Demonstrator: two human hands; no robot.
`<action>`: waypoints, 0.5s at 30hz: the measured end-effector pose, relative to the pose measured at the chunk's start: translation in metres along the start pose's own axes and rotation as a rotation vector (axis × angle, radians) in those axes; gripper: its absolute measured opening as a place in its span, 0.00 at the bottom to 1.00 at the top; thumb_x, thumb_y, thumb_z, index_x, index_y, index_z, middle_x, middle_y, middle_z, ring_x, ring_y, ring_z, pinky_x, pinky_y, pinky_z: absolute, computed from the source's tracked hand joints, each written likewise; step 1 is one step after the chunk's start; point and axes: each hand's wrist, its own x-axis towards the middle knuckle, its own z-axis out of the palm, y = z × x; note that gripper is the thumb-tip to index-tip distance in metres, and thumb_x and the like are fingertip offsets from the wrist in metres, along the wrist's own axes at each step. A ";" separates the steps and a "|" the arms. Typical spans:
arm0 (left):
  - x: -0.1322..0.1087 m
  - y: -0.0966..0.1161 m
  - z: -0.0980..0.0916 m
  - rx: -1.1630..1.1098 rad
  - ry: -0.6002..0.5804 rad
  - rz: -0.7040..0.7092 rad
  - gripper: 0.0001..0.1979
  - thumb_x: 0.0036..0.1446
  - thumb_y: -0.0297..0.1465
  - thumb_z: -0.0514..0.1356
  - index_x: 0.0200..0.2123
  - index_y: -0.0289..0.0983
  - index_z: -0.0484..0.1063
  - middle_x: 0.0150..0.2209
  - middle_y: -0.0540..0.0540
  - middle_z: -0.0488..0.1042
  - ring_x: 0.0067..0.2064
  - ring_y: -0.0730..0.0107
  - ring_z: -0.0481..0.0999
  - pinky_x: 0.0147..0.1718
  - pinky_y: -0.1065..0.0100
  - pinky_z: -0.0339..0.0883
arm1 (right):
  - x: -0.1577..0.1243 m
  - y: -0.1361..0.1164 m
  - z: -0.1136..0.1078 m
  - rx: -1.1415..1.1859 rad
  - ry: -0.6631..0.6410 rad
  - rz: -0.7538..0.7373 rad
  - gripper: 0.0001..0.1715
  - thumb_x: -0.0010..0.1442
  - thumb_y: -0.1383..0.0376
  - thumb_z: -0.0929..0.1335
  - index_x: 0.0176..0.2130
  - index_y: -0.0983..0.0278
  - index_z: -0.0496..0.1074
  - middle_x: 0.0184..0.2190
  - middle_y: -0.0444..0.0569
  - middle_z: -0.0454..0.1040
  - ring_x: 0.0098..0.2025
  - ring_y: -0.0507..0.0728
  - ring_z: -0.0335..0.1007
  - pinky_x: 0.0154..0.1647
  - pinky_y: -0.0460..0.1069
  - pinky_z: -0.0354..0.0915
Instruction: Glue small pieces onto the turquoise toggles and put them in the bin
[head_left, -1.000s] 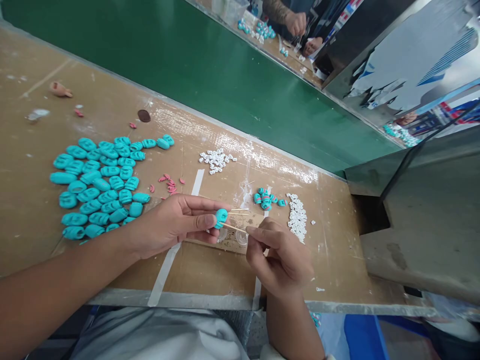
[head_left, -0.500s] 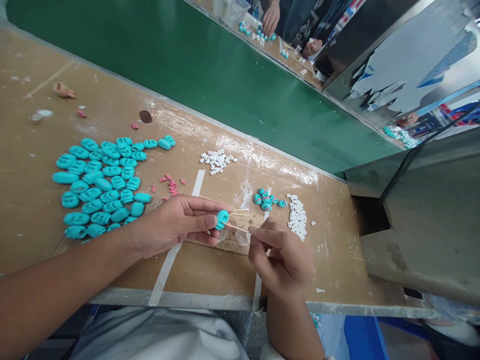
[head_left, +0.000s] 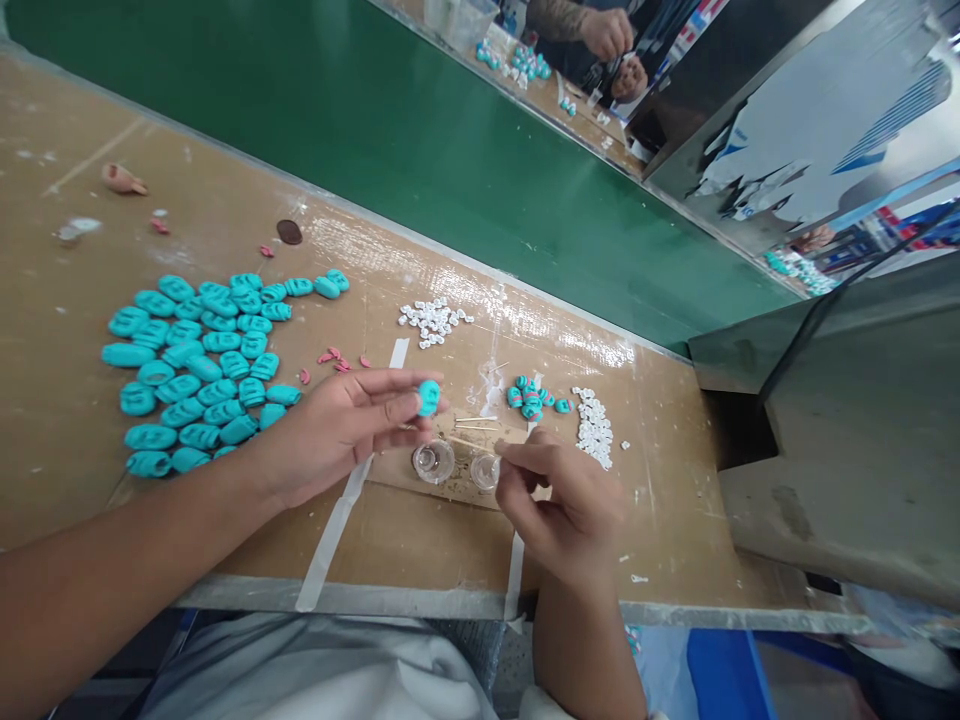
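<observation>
Between thumb and fingers, my left hand (head_left: 341, 430) pinches a small turquoise moulded piece (head_left: 428, 398), held above the bench. My right hand (head_left: 559, 500) is closed on a thin wooden stick (head_left: 471, 444), whose tip points left, apart from the piece. Below the hands, a small clear cup (head_left: 433, 462) and a second clear cup (head_left: 485, 472) stand on a stained board (head_left: 405, 483). More thin sticks (head_left: 477, 424) lie at the board's back edge. Pink bits (head_left: 335, 358) are scattered behind my left hand.
Many turquoise pieces (head_left: 204, 368) spread over the left of the bench. Turquoise pieces with pink (head_left: 531, 398) sit near white bits (head_left: 594, 430) on the right; another white pile (head_left: 433, 322) lies farther back. Across the green strip (head_left: 360, 130), a co-worker's hands (head_left: 607, 35) are busy. A metal housing (head_left: 847, 420) stands right.
My left hand has lifted the turquoise piece up and left, away from the stick, uncovering the left cup. The stick's tip has dropped back slightly. The co-worker's hands have moved up from their pile.
</observation>
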 end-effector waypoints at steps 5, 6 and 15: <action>0.005 0.003 -0.002 -0.020 0.189 0.184 0.11 0.58 0.18 0.62 0.37 0.36 0.83 0.33 0.48 0.83 0.31 0.76 0.81 0.35 0.80 0.78 | 0.006 0.003 0.002 -0.170 -0.323 -0.070 0.11 0.62 0.76 0.62 0.30 0.64 0.65 0.21 0.40 0.58 0.24 0.50 0.52 0.26 0.47 0.49; 0.006 0.002 -0.003 -0.013 0.186 0.177 0.12 0.59 0.18 0.61 0.38 0.36 0.83 0.33 0.48 0.83 0.31 0.76 0.81 0.35 0.80 0.78 | 0.006 0.003 0.003 -0.184 -0.348 -0.071 0.12 0.62 0.76 0.62 0.29 0.64 0.65 0.21 0.41 0.58 0.24 0.50 0.52 0.26 0.47 0.49; 0.002 -0.003 -0.003 -0.018 0.147 0.152 0.13 0.61 0.17 0.59 0.39 0.36 0.83 0.29 0.49 0.81 0.30 0.75 0.82 0.34 0.80 0.78 | 0.006 0.001 0.009 -0.252 -0.462 -0.083 0.17 0.64 0.74 0.61 0.25 0.63 0.61 0.22 0.42 0.61 0.26 0.51 0.51 0.28 0.47 0.48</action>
